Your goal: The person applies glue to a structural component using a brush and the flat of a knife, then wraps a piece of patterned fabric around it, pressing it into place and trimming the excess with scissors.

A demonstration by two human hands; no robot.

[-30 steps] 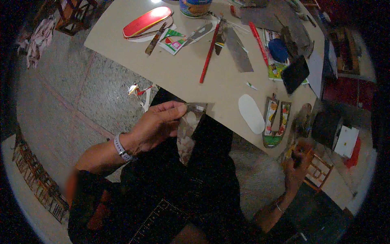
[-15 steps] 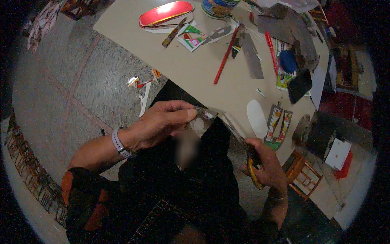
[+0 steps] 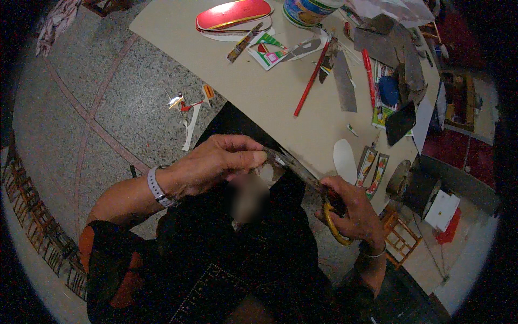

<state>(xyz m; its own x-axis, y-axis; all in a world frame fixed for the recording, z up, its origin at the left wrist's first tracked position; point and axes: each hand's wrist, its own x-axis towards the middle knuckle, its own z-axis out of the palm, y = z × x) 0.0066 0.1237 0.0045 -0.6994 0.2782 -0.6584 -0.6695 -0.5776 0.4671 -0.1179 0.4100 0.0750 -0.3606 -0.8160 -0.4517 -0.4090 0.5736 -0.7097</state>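
Note:
My right hand [image 3: 353,213] is closed round scissors with yellow-edged handles [image 3: 335,225]. Their dark blades point up and left across my lap, the tips close to my left fingers. Thumb and fingertips of my left hand [image 3: 226,159] pinch a small thin greyish piece [image 3: 276,160] with a pale patch, and the blades lie along it. How far they have cut in cannot be made out. Below that hand, part of the view is blurred. On the table to the right lie a white oval cutout [image 3: 344,159] and patterned strips on grey backing [image 3: 372,170].
The table [image 3: 259,92] carries red insole-shaped pieces [image 3: 234,15], a knife [image 3: 244,43], a red pencil [image 3: 313,78], a red pen [image 3: 368,75], a printed tub [image 3: 307,11], grey sheets [image 3: 377,40] and a black flat object [image 3: 401,123]. Scraps [image 3: 189,113] lie on the floor.
The scissors have swung closer to the piece, their blades now together along it. My right hand shifted slightly, while the left stayed nearly still. The table appears a little lower and further right.

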